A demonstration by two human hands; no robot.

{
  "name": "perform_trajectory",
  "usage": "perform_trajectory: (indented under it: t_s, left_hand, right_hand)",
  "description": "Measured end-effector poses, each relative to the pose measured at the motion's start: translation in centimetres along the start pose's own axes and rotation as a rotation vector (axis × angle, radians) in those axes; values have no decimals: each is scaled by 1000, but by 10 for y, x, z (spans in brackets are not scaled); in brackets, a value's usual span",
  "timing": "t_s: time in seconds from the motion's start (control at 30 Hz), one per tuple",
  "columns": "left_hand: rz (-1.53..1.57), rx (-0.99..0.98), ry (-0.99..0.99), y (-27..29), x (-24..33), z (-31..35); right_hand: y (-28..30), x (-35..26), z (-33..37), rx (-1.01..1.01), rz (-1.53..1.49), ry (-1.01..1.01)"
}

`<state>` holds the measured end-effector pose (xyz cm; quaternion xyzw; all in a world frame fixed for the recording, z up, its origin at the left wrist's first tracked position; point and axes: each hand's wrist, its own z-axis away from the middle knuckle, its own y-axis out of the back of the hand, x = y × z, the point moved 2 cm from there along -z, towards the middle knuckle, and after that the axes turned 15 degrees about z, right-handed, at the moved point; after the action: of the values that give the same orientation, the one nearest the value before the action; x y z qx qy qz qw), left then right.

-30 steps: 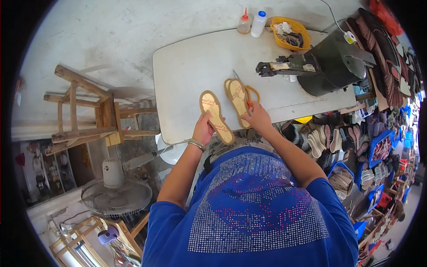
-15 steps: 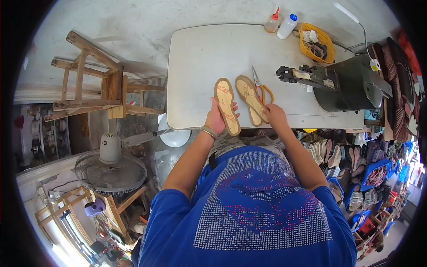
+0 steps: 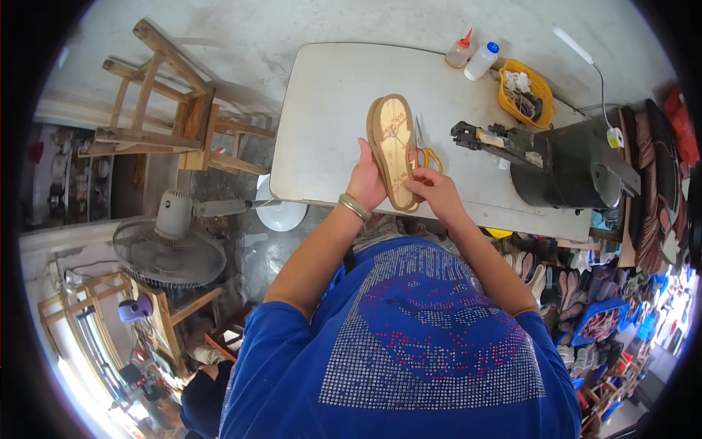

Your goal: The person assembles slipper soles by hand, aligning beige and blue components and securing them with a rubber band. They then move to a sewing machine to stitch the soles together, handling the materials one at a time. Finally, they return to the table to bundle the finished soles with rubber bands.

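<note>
A stack of shoe insoles (image 3: 397, 139), tan at the edges with pale yellow, red-marked faces, is held over the near edge of the white table. My left hand (image 3: 368, 180) grips its left side, thumb pointing up along the edge. On the right side, my right hand (image 3: 437, 193) has its fingers bent against the lower edge of the stack. Just beyond it lies a pair of scissors (image 3: 433, 159) with orange handles, partly hidden by the insoles and my hand. How many insoles are in the stack I cannot tell.
The white table (image 3: 329, 110) carries a dark green machine (image 3: 563, 157) at right. Behind are a yellow basket (image 3: 526, 94), a white bottle (image 3: 482, 61) and a red-tipped bottle (image 3: 458, 53). A wooden stool (image 3: 194, 132) and a fan (image 3: 170, 245) stand left; shoe parts (image 3: 578, 285) crowd the right.
The separate insoles in my two hands have come together into one stack. My right hand has shifted left toward my left hand. More of the scissors is now covered.
</note>
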<state>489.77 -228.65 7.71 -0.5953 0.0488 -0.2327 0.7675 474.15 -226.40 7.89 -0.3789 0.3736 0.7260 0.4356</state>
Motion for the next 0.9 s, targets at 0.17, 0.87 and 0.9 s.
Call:
perform_trajectory:
  t_s: [0.17,0.87,0.9]
  left_hand:
    - [-43,-1,-56,-15,4,0]
    - [-618,-13,-350,-36,-46,-5]
    - [-647,-42,-396,-40,-51,-4]
  right_hand:
    - [8,-10,-10,-36,51,130]
    - [35,-43,20,-123,371,209]
    - [38,-38,20,-115,391,214]
